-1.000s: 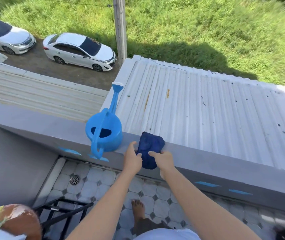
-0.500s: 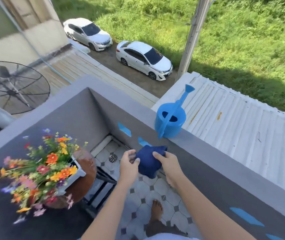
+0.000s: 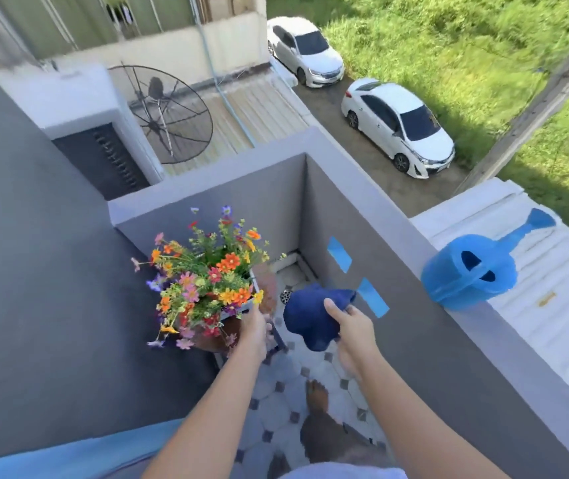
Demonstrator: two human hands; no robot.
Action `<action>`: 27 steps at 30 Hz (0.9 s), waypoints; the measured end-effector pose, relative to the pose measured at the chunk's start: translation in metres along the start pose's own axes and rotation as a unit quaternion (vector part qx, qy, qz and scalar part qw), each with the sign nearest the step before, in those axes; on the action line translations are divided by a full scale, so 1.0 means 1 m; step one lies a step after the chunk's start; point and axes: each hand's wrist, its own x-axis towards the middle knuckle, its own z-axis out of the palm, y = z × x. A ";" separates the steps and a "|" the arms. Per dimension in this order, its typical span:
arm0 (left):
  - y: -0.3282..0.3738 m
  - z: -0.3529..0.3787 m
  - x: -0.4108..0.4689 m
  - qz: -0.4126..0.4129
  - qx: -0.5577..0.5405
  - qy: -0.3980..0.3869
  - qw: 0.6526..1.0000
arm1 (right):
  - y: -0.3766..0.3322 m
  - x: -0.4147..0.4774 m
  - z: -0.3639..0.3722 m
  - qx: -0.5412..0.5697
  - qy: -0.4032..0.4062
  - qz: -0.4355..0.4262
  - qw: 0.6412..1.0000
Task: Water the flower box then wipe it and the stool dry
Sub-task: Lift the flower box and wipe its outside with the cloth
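Two bare hands are out over the balcony floor. The right hand (image 3: pixel 353 331) is closed around one bunched dark blue cloth (image 3: pixel 312 314), held in the air beside the grey parapet wall (image 3: pixel 424 340). The left hand (image 3: pixel 253 328) reaches to the near end of the one flower box (image 3: pixel 241 311), fingers against it; whether they grip it I cannot tell. The box, full of mixed orange, pink and purple flowers (image 3: pixel 207 274), sits on a brown stool (image 3: pixel 269 288). One blue watering can (image 3: pixel 473 271) stands on the parapet top. Two strips of blue tape (image 3: pixel 339 254) mark the wall. Two white cars (image 3: pixel 398 124) are parked below. No writing is readable.
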 end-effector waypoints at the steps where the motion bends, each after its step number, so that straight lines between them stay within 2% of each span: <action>1: 0.004 0.003 0.006 -0.002 -0.024 0.003 1.000 | -0.003 0.007 0.003 0.005 -0.001 0.012 1.000; 7: 0.014 0.029 0.040 -0.021 -0.150 0.037 0.988 | -0.011 0.057 0.019 -0.007 -0.018 0.123 0.992; 12: 0.011 0.037 0.054 -0.051 -0.112 0.113 0.986 | -0.003 0.083 0.031 -0.008 -0.046 0.172 0.984; 15: 0.011 0.023 0.055 -0.064 -0.057 0.167 0.982 | 0.001 0.094 0.040 0.009 -0.087 0.141 0.986; 18: 0.015 -0.008 0.064 -0.039 0.052 0.213 0.975 | 0.001 0.099 0.052 0.029 -0.110 0.106 0.988; 21: 0.041 -0.036 0.054 0.010 0.007 0.226 0.974 | -0.003 0.093 0.067 0.015 -0.131 0.066 0.989; 27: 0.073 -0.070 0.001 0.035 -0.035 0.119 0.992 | -0.012 0.067 0.101 -0.040 -0.121 -0.041 0.991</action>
